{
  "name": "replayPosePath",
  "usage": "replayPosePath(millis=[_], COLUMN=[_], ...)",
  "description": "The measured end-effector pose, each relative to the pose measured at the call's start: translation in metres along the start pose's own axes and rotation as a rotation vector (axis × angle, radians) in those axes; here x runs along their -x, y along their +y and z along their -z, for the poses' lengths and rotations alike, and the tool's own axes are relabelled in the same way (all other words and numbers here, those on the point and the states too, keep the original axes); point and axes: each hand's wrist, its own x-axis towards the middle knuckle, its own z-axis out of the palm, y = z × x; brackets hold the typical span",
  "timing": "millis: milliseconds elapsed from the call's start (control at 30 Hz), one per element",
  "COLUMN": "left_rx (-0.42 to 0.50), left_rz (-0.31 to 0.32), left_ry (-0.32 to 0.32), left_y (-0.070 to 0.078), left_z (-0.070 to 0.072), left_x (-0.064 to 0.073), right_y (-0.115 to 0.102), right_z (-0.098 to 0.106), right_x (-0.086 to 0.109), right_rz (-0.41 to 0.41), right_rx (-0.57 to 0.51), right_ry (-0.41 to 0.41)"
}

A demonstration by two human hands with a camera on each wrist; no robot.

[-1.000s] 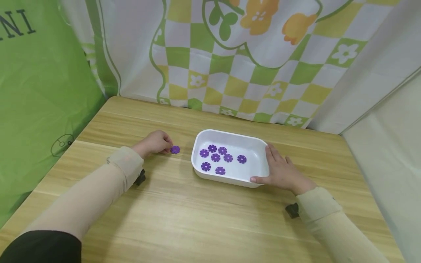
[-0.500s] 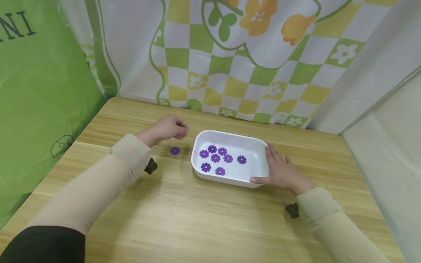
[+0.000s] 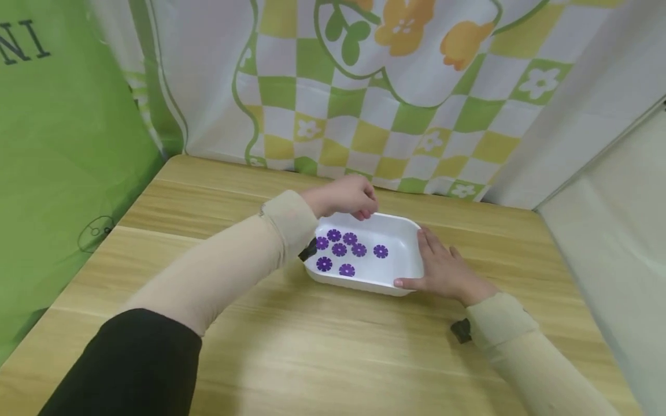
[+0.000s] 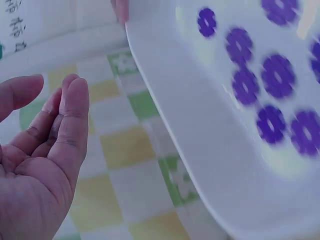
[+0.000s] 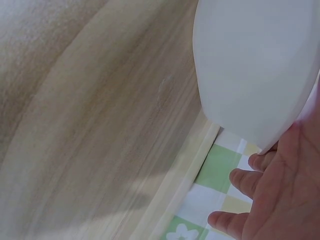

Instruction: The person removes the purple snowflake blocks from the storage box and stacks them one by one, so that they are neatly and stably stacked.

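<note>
My left hand (image 3: 348, 196) hovers at the far rim of a white plastic tray (image 3: 403, 237). In the left wrist view, the left hand's thumb (image 4: 22, 93) stands apart from its loosely bent fingers (image 4: 74, 105), with nothing between them. Several purple notched, flower-shaped discs (image 3: 358, 250) lie flat inside the tray, mostly toward its left half. My right hand (image 3: 447, 271) holds the tray's right end, thumb along the front rim and fingers around the outer side. From the right wrist, its fingers (image 5: 245, 182) show beside the tray's outer wall (image 5: 250, 75).
The tray stands on a wood-grain table (image 3: 312, 346). A checkered, flowered curtain (image 3: 364, 127) hangs behind the table's far edge, and a green cloth (image 3: 67, 173) hangs at the left. My left forearm covers part of the table left of the tray.
My left hand has left a purple disc on the table, lifted, and moved right to the tray's far rim. The arm now covers that disc's spot. My right hand has stayed on the tray.
</note>
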Motion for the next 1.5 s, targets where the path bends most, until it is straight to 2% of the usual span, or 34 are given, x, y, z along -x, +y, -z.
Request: replayPosePath(millis=[133,233,400,500,633,733,933,1100,1300,1500], left_rx=[-0.022,-0.092,-0.281,-0.348,-0.415,-0.446,-0.486,-0.479,-0.428,-0.500], left_rz=[-0.008,0.007,0.054,0.074,0.091,0.107,0.127,0.163,0.197,0.186], left_ry=[-0.023,-0.037,-0.035,-0.029,-0.062,-0.076,-0.057,-0.050,-0.081,-0.099], left_y=[0.008,0.005,-0.010,-0.021,-0.038,-0.047,-0.056,-0.067,-0.064,-0.055], left_z=[-0.019,-0.031,-0.050,-0.061,-0.074,-0.078,-0.082,-0.083,-0.082,-0.085], left_x=[-0.020,-0.036,-0.061,-0.073,-0.085,-0.090,-0.095,-0.099,-0.094,-0.093], right_y=[-0.001,0.000,0.001,0.002,0.001,0.000,0.001,0.000,0.001,0.006], right_z=[0.000,0.001,0.000,0.000,0.000,0.000,0.001,-0.001,-0.001,0.002], right_x=[-0.001,-0.002,-0.003,-0.004,-0.006,-0.007,-0.005,-0.006,-0.007,-0.007], right_rz=[-0.012,-0.015,-0.005,0.005,0.014,0.013,-0.002,-0.003,0.000,-0.003], right_rx=[0.003,0.002,-0.008,-0.016,-0.014,-0.009,-0.015,-0.016,-0.015,0.000], right_ry=[-0.015,-0.020,-0.022,-0.018,-0.020,-0.027,-0.031,-0.044,-0.038,-0.025])
